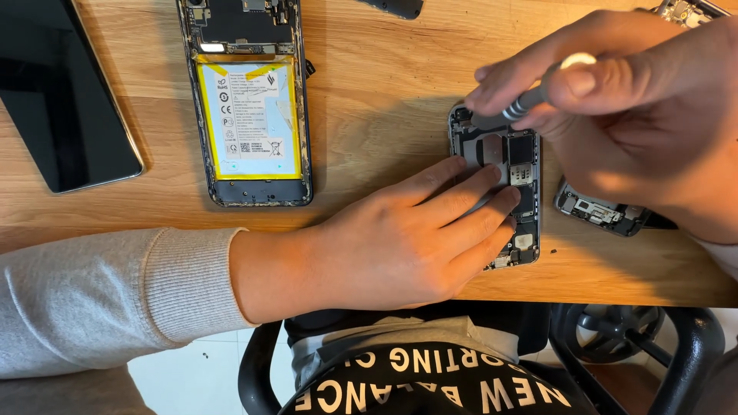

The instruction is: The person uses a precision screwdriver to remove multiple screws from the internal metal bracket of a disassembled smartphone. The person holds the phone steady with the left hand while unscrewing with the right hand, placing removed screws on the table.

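Nearest the camera: black chair frame (676, 338) and pale floor below the front edge of a light wooden table (384, 84), grain running left to right.

Left hand (400, 238), grey ribbed sleeve at the wrist, lies palm down at the table's front edge. Fingers straight and close together, spread flat over the lower half of a small opened phone (516, 165), pressing it to the wood. Nothing gripped.

Opened phone sits upright, right of centre, back off, dark circuit boards and metal shields exposed.

Right hand (638, 115) hovers over the phone's upper end. Thumb and fingers pinched around a slim grey-handled screwdriver (530, 96) with a pale end cap; tip points down-left at the phone's top left corner. Contact point hidden by fingers.

Just right of the phone, partly under the right hand: a separate dark phone part (603, 215).

Further back, left of centre: larger opened phone (250, 100) with yellow-edged white battery. Far left: black glossy screen panel (61, 100) lying flat.
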